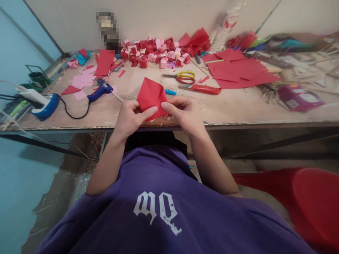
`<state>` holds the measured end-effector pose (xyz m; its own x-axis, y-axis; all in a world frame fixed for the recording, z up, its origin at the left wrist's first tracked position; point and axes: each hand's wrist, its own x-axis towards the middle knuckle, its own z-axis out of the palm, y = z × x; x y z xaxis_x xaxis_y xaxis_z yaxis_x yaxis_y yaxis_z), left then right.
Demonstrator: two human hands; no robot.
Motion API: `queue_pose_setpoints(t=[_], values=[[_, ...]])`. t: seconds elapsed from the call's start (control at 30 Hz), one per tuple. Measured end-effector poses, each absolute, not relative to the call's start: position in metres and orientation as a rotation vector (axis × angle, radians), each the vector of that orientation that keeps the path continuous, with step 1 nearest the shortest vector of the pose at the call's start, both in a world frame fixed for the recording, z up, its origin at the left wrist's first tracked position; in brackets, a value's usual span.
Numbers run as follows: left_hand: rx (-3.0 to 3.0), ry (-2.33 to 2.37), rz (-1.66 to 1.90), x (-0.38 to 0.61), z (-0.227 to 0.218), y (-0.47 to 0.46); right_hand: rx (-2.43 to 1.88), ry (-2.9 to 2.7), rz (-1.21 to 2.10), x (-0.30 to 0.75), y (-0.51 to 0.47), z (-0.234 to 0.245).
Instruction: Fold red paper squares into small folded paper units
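A creased red sheet of paper [152, 93] is held up above the table's front edge, partly folded. My left hand [132, 117] grips its lower left side, thumb on the front face. At the lower right, my right hand [184, 112] pinches the same sheet with the thumb near its edge. The fingers behind the paper are mostly hidden. Just beyond it lie a blue pen-like stick [170, 92], scissors with yellow and orange handles [185, 77] and a red-handled cutter [206, 89].
Many small red and pink folded paper pieces [156, 53] are heaped at the back. Red sheets [242, 72] lie right of them, near a plastic bottle [226, 28]. A blue glue gun [100, 89] and a power strip [45, 106] with cords occupy the left. A red stool [320, 201] stands at right.
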<state>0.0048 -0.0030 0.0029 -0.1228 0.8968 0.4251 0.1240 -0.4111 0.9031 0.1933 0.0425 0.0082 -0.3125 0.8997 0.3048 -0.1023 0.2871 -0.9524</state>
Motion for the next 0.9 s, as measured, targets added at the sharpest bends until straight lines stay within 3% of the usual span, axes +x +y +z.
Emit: queue_pose_setpoints(t=[0.9], values=[[1.477, 1.17, 1.728, 0.002, -0.003, 0.004, -0.678, -1.648, 1.25, 0.199, 0.036, 0.01]])
